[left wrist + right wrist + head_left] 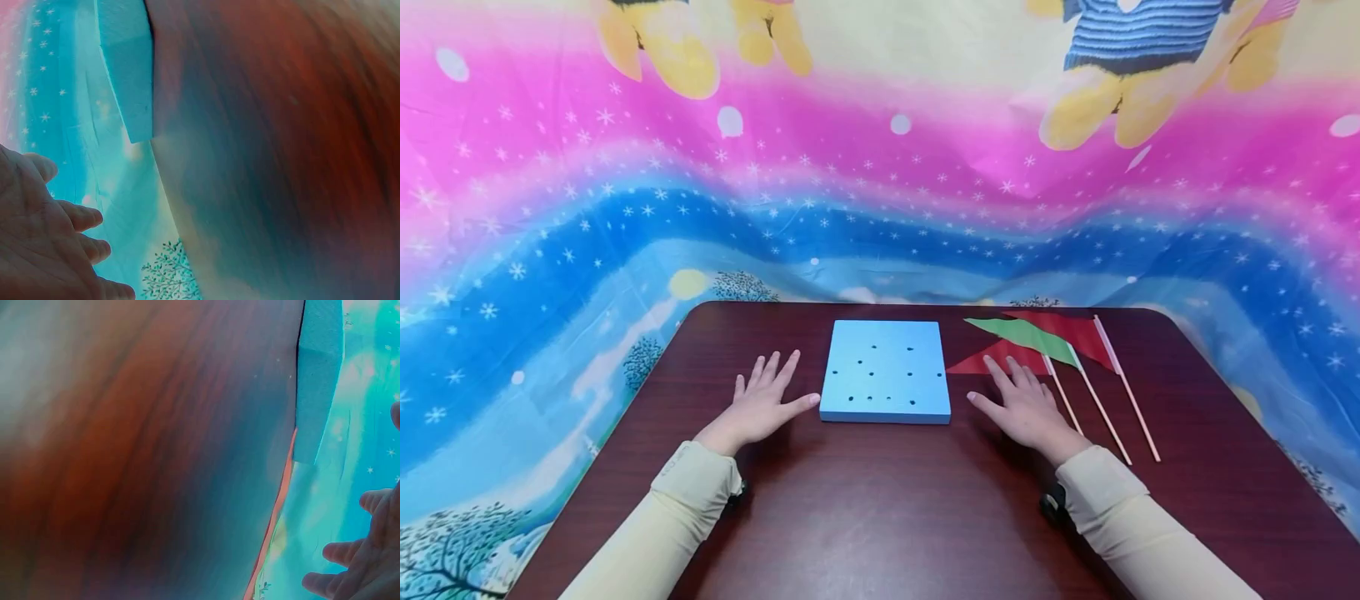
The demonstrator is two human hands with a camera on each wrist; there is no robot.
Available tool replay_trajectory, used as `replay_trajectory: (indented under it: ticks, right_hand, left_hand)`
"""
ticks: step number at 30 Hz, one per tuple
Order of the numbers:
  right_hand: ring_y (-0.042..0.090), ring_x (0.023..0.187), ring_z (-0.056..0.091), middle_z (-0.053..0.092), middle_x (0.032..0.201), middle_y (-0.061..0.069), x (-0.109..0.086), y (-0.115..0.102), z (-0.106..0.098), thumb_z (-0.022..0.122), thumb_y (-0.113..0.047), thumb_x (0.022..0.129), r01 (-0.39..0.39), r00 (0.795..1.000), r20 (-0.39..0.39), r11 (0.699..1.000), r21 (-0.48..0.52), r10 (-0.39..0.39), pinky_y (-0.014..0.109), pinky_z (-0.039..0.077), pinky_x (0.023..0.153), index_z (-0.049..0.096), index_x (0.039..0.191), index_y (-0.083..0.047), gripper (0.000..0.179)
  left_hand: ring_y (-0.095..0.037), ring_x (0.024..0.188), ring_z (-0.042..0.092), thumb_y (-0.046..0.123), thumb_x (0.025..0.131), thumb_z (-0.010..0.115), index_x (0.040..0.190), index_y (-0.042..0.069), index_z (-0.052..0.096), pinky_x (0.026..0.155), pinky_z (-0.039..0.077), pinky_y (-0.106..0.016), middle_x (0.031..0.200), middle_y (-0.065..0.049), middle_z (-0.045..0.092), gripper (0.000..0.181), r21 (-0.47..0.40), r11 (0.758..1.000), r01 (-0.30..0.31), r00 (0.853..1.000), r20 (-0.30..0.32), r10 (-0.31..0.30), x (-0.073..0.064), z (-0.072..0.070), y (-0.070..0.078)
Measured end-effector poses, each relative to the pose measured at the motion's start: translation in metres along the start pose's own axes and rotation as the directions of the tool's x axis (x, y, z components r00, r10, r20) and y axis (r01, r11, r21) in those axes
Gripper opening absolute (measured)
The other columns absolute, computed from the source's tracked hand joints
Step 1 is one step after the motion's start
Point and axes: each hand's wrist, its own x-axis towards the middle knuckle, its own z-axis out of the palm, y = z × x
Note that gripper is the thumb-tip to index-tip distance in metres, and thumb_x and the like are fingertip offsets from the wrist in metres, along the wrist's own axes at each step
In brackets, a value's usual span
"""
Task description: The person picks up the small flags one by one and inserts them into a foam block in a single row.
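Note:
A square light-blue board [891, 379] with several small dark holes lies on the brown table. To its left is my left hand [762, 408], fingers spread and straight, thumb tip right at the board's edge. My right hand [1021, 408] is spread the same way on the board's other side, holding nothing. Its fingers overlap a red flag [992, 360] in the head view. Beside that lie a green flag [1030, 335] and another red flag [1078, 333], all on thin pale sticks. Both wrist views show the board's side edge beyond the spread fingers.
The dark brown table [880, 517] has rounded far corners. Behind it hangs a pink and blue cloth [850, 225] with snowflakes and cartoon figures. The flag sticks [1138, 417] point toward the near right of the table.

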Motion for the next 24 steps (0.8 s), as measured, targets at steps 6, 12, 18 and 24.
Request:
replay_trajectory:
  ticks: [6,12,18,24]
  right_hand:
    - [0.057,0.148,0.015,0.018,0.165,0.031,0.004,-0.004,-0.001,0.048,-0.063,0.102,-0.004,1.000,0.016,1.000,0.016,0.003,0.075,0.015,0.111,0.024,0.165,-0.008,0.088]
    - [0.057,0.147,0.019,0.022,0.163,0.033,0.005,-0.003,0.000,0.051,-0.058,0.102,0.003,1.000,0.006,0.999,0.045,-0.003,0.075,0.020,0.110,0.025,0.164,-0.005,0.085]
    - [0.056,0.144,0.026,0.028,0.158,0.036,0.006,-0.002,-0.003,0.056,-0.045,0.103,0.004,1.000,-0.024,0.996,0.091,-0.001,0.072,0.028,0.109,0.029,0.161,0.000,0.078]
    - [0.054,0.142,0.029,0.033,0.156,0.036,0.008,0.005,-0.008,0.058,-0.036,0.103,-0.004,0.999,-0.038,0.993,0.122,0.009,0.070,0.029,0.110,0.030,0.159,0.004,0.074]
  left_hand:
    - [-0.046,0.154,-0.008,0.065,0.101,0.046,0.168,0.013,0.005,0.116,-0.004,-0.069,0.170,-0.025,0.003,0.094,-0.070,0.997,0.010,0.999,0.037,-0.007,0.004,0.002,0.003]
    - [-0.045,0.154,-0.007,0.061,0.103,0.045,0.167,0.011,0.003,0.118,-0.002,-0.067,0.171,-0.023,0.004,0.092,-0.220,0.975,0.019,0.997,0.074,-0.003,0.008,0.005,0.006]
    - [-0.040,0.156,-0.006,0.058,0.105,0.045,0.168,0.016,0.001,0.118,0.003,-0.066,0.172,-0.016,0.001,0.087,-0.386,0.920,0.068,0.995,0.099,-0.032,0.010,0.004,0.010]
    - [-0.041,0.155,0.004,0.052,0.107,0.047,0.168,0.015,0.006,0.119,0.008,-0.064,0.170,-0.022,0.009,0.083,-0.477,0.870,0.120,0.992,0.099,-0.083,0.011,0.007,0.014]
